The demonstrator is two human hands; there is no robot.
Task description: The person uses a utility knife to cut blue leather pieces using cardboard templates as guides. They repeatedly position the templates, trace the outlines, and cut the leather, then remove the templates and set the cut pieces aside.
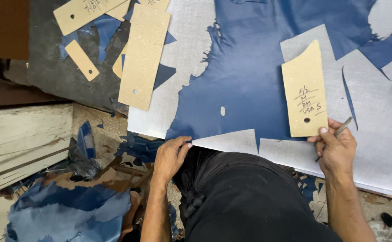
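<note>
A large sheet of dark blue leather (pixel 245 76) lies on a white cutting board (pixel 384 148). My left hand (pixel 170 157) pinches the leather's near edge at the board's front. My right hand (pixel 335 148) holds a thin metal knife (pixel 341 129) and presses its thumb on the lower end of a tan cardboard pattern (pixel 304 92) with a small hole and handwritten marks. That pattern lies upright on the leather's right part.
More cardboard patterns (pixel 143 56) and blue offcuts (pixel 104 29) lie at the back left on a dark surface. Blue leather scraps (pixel 66 210) pile on the floor at the lower left beside a pale wooden box (pixel 23 134). My dark trousers (pixel 245 201) press against the board's front.
</note>
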